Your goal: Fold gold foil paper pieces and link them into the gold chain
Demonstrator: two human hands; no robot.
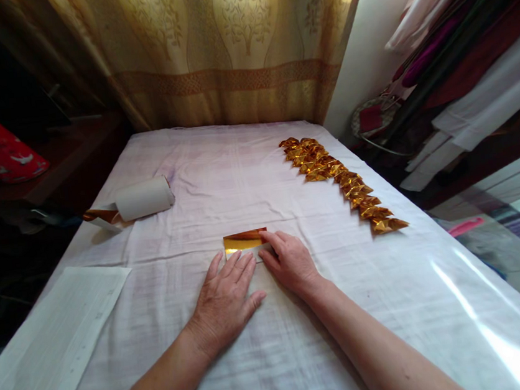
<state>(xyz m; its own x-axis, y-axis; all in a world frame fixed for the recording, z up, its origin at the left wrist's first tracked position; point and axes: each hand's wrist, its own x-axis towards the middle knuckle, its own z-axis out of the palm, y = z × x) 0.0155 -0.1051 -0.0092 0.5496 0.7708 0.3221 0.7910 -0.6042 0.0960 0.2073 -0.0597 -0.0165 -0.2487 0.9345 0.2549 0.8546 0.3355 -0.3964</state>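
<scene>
A small sheet of gold foil paper (241, 243) lies on the white cloth in front of me, its near edge folded over to show a pale backing strip. My left hand (227, 296) rests flat, fingers spread, the fingertips touching that near edge. At the sheet's right end, my right hand (290, 259) has its bent thumb and index finger closed on the paper. Part of the fold is hidden under my fingers. To the right runs a line of folded gold foil pieces (353, 187), set close against each other.
A roll of white-backed foil paper (145, 198) lies at the left edge of the cloth-covered table (200, 164). Nearer me is a flat pale paper sheet (61, 343). A gold curtain (224, 49) hangs behind, with clothes (471, 71) at right and a red container (1, 149) at left.
</scene>
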